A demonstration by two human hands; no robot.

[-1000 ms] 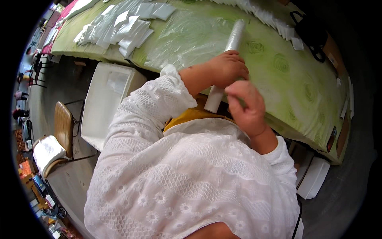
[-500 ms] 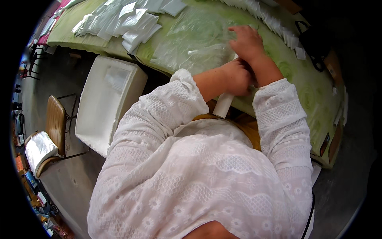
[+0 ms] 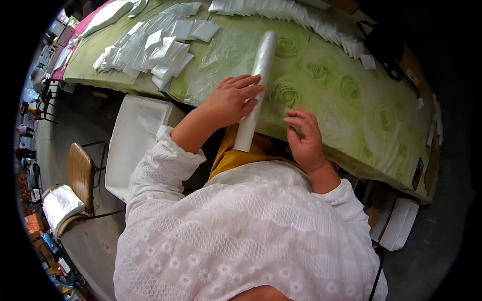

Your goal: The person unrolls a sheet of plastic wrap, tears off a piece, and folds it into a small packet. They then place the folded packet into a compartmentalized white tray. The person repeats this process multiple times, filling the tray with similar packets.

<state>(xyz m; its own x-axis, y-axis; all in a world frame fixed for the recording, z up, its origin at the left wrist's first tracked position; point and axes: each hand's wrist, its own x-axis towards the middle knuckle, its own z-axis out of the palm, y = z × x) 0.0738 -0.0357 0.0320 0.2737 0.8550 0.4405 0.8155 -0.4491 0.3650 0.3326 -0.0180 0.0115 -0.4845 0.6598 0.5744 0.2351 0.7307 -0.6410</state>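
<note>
A long roll of clear plastic film [image 3: 266, 50] lies across the front edge of the table, its near end sticking out over my lap. My left hand [image 3: 232, 99] rests on it with the fingers stretched out flat over its middle. To the right, apart from the roll, my right hand [image 3: 307, 138] is above the table's front edge, empty, with thumb and fingers loosely bent and apart. Left of the roll, a thin crinkled clear plastic sheet [image 3: 221, 56] lies on the green rose-patterned tablecloth [image 3: 346, 95].
Piles of small white flat packets [image 3: 150, 45] lie at the table's far left; a row of similar packets [image 3: 301, 17] runs along its far edge. A black bag [image 3: 384, 47] is at the far right. Beside me on the left are a white foam box [image 3: 118, 150] and a brown chair [image 3: 80, 168].
My hands, crossed over the roll before, have come apart. The left now lies on the roll further left; the right has drawn back toward me. More of the roll shows, and the view has shifted.
</note>
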